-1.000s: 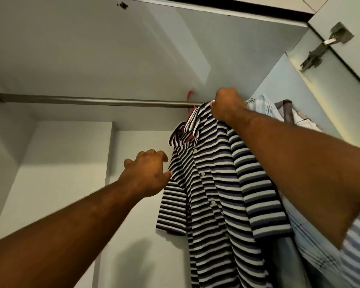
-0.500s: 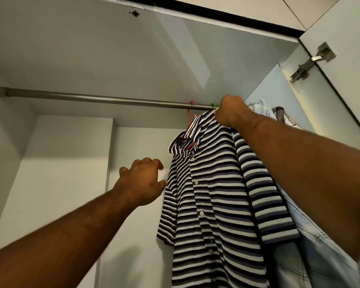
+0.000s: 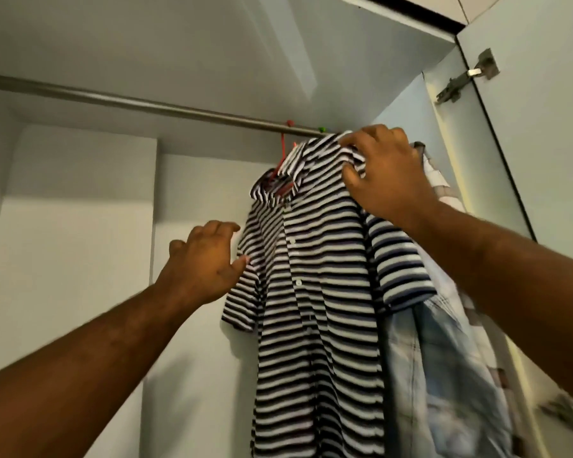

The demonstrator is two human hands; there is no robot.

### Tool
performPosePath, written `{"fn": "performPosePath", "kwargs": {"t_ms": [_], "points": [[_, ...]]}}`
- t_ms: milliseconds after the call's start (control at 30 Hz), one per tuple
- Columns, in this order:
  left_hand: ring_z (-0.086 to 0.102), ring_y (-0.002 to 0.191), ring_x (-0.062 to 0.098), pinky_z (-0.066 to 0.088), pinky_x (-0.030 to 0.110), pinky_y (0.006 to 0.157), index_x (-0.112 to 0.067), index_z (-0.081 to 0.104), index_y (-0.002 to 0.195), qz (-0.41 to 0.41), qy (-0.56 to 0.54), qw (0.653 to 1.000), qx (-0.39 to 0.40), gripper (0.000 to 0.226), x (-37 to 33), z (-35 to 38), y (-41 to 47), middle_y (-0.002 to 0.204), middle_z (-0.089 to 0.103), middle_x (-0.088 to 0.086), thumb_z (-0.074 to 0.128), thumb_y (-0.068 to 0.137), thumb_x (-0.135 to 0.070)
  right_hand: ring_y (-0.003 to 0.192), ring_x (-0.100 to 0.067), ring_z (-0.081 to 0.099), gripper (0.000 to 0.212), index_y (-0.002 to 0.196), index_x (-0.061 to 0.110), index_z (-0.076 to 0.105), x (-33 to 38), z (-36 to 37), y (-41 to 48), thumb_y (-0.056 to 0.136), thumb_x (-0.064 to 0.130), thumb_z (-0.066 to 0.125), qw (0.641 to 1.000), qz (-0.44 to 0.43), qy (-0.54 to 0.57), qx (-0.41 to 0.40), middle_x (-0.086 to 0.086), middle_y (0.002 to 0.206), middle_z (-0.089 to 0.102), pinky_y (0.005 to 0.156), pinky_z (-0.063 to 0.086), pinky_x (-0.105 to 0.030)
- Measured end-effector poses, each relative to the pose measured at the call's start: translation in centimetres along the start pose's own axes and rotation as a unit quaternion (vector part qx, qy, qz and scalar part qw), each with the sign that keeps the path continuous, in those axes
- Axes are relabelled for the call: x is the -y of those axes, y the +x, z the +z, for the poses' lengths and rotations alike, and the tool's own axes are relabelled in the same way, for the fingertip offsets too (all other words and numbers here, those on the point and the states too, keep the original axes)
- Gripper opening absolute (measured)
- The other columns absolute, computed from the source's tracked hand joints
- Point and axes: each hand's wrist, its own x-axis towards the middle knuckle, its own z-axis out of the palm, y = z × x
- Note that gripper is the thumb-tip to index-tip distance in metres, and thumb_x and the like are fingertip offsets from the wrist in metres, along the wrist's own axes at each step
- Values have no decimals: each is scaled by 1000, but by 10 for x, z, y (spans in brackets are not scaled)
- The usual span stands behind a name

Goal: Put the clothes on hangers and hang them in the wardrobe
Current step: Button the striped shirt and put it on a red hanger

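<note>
Rail [image 3: 129,101] bare along its left stretch, open wardrobe space below it. Right end crowded: striped shirt [image 3: 315,292] on red hanger [image 3: 281,153], pale checked clothes [image 3: 444,375] packed between it and the side wall [image 3: 407,104].

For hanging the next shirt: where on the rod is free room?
The grey metal rod is bare left of the red plastic hanger. Right of the black-and-white striped shirt, pale checked shirts crowd the corner.
</note>
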Motion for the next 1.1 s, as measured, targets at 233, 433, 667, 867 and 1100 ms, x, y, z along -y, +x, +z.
{"fn": "performPosePath", "kwargs": {"t_ms": [233,433,667,867,1100], "points": [[47,133,26,39,50,104,-24,42,146,100,-77,992,-28,56,-32,28,-73,148,47,2,56,96,-46,128,-22,50,42,133,24,60,-30,-38,-128,94,36,53,991,-20,109,74,-1,135,59,110,35,-31],[50,127,17,45,42,100,-27,47,142,143,-168,975,35,52,-88,81,-188,142,52,-5,50,95,-48,129,-15,49,43,136,26,58,-48,-89,-292,94,37,60,971,12,122,203,5,139,56,109,32,-20],[51,123,19,45,42,95,-27,52,138,127,-279,934,182,46,-210,144,-340,139,55,-5,51,95,-45,140,-10,36,64,152,40,39,-110,-210,-492,94,56,61,894,140,104,413,16,157,37,113,39,-35],[49,123,17,40,35,98,-27,56,134,135,-361,848,365,47,-367,157,-488,134,60,-4,46,94,-49,142,-10,30,75,156,42,27,-167,-377,-626,92,59,62,800,305,46,516,13,159,34,116,33,-30],[54,120,14,46,35,100,-29,58,134,241,-434,715,491,51,-567,105,-616,128,63,-10,42,94,-56,142,-16,32,75,156,36,30,-193,-582,-711,93,55,64,718,473,-46,509,6,158,38,116,30,-30]]}}
